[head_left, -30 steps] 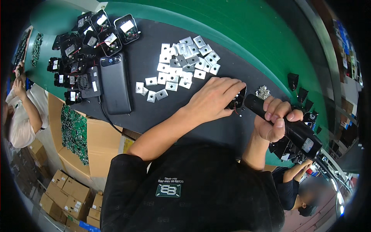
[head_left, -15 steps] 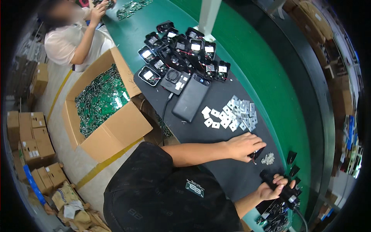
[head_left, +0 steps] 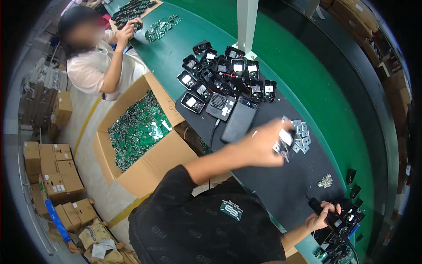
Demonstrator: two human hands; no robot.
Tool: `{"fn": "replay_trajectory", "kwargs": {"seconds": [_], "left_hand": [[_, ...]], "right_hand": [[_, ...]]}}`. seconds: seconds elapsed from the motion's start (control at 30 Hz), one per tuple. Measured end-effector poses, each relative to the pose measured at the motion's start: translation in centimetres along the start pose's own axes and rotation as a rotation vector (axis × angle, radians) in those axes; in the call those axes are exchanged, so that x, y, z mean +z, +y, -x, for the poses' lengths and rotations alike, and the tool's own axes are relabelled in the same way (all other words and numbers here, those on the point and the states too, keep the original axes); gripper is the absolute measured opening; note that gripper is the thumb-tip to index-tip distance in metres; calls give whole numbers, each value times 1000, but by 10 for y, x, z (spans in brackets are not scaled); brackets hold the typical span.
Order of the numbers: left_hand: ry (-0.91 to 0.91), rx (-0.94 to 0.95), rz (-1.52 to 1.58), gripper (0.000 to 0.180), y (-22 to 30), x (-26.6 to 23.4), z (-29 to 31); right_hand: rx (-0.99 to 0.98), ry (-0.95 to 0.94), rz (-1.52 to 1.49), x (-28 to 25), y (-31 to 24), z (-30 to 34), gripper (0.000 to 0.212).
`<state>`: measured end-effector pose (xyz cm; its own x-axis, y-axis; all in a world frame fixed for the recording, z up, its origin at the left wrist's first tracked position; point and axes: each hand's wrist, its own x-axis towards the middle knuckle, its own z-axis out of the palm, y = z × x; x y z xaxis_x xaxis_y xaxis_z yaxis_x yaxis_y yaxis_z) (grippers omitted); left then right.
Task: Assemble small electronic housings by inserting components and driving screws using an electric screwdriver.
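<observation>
My left hand (head_left: 266, 144), smeared by motion, is closed around a small black housing (head_left: 286, 140) with a white label inside. It hovers above the small silver metal plates (head_left: 303, 132) on the black mat, partly covering them. My right hand (head_left: 321, 218) grips a black electric screwdriver (head_left: 336, 223) with a cable at its lower end. That tool is near the right end of the mat, beside a pile of black parts and boards (head_left: 351, 215). Between the two hands sits a small heap of screws (head_left: 325, 181).
Several black housings with wired boards (head_left: 222, 66) cluster at the far end of the mat, near a power bank (head_left: 239, 119) and a speaker-like box (head_left: 220, 106). A white post (head_left: 247, 26) stands behind them. Left are a carton of circuit boards (head_left: 143, 176) and a co-worker (head_left: 94, 72).
My left hand has lifted the black housing from near the screws and carried it left and away to the metal plates. My right hand keeps hold of the screwdriver. The view has shifted.
</observation>
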<state>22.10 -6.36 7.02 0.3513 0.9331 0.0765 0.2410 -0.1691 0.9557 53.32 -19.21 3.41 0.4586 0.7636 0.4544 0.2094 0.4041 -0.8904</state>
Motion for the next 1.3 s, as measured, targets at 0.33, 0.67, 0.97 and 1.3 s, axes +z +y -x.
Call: {"fn": "replay_trajectory", "kwargs": {"seconds": [0.33,0.67,0.97,1.3], "left_hand": [[654,-321,-752,70,-57,-223,-33],[501,-710,-937,90,-96,-236,-25],[435,64,-725,28,-10,-83,-18],[-27,39,-691,29,-37,16,4]], "right_hand": [[103,54,-153,-11,2,-5,41],[183,101,-406,-33,17,-19,43],[127,221,-409,-20,25,-32,42],[147,136,-526,-17,17,-33,42]]}}
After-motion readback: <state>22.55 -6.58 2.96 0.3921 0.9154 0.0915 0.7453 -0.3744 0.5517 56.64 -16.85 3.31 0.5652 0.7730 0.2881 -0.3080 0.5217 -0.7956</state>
